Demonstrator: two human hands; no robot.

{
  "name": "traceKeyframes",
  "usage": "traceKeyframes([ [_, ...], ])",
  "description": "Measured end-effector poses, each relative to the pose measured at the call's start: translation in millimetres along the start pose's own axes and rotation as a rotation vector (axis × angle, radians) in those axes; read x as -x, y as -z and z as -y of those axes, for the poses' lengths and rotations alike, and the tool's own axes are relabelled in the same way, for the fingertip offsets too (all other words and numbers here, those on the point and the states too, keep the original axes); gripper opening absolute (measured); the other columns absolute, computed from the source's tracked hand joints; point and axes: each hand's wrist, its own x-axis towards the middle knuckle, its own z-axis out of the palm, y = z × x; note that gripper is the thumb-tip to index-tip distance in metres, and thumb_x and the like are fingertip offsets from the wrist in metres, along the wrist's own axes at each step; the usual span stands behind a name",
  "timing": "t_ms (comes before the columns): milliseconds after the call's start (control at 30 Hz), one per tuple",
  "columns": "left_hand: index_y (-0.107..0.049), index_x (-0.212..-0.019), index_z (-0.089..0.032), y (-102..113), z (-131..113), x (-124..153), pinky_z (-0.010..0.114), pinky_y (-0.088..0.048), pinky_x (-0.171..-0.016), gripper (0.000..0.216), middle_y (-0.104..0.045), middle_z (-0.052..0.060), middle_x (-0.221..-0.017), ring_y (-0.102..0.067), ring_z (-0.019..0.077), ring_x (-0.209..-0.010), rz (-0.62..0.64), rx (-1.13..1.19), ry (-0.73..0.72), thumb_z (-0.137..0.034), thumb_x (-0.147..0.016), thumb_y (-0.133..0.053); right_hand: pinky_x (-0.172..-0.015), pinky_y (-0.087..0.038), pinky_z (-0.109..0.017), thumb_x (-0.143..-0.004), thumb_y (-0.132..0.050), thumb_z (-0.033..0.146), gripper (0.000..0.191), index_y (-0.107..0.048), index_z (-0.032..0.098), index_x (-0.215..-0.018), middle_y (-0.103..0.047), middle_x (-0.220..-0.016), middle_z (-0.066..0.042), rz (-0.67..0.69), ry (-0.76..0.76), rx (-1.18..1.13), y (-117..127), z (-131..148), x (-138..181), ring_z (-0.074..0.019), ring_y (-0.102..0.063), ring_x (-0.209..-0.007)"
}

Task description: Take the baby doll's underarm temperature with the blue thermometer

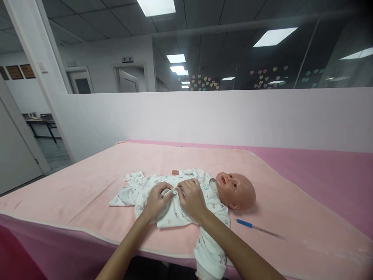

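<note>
A baby doll (237, 190) lies on its back, head to the right, dressed in a white printed baby outfit (177, 216). Over its belly, my left hand (159, 200) pinches the edge of the outfit's front flap. Close beside it, my right hand (192, 198) grips the same edge, fingers bent. Between my fingertips shows a small pale blue button (175, 192). Another blue button (206, 187) sits higher on the chest, near the neck. The near sleeve (211, 252) hangs over the table's front edge, partly behind my right forearm. My fingers hide the exact grip.
A pen with a blue cap (244, 223) lies to the right of the doll. Under everything is a peach blanket (87, 186) over a pink cover (314, 171). A white wall (218, 116) with windows above stands behind the table.
</note>
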Motion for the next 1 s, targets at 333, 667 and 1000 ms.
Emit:
traceKeyframes([
  [333,-0.045,-0.048,-0.016,8,7,3,0.025,-0.036,-0.054,0.035,-0.048,0.002,-0.065,-0.044,0.0115,-0.059,0.056,0.328,0.084,-0.033,-0.077,-0.050,-0.073,-0.033,-0.030,-0.079,-0.044,0.014,0.014,-0.045,0.019,-0.067,-0.051,-0.063,0.000,-0.028,-0.023,0.030,-1,-1,-1,-0.0142,-0.046,-0.066],
  [667,-0.047,-0.073,-0.018,-5,5,2,0.021,-0.040,-0.057,0.015,-0.047,-0.003,-0.067,-0.047,0.0109,-0.063,-0.388,0.143,0.163,-0.031,-0.073,-0.055,-0.073,-0.033,-0.031,-0.076,-0.044,0.013,0.010,-0.046,0.018,-0.067,-0.049,-0.069,-0.002,-0.005,-0.074,0.083,3,-1,-2,-0.0162,-0.043,-0.072],
  [1000,-0.068,-0.077,-0.023,-6,10,2,0.031,-0.043,-0.083,0.019,-0.058,0.004,-0.093,-0.054,0.0180,-0.091,-0.064,-0.005,0.001,-0.037,-0.078,-0.056,-0.075,-0.033,-0.031,-0.076,-0.046,0.014,0.009,-0.050,0.017,-0.069,-0.051,-0.072,-0.002,0.041,-0.043,0.081,1,-3,-2,-0.0157,-0.044,-0.074],
])
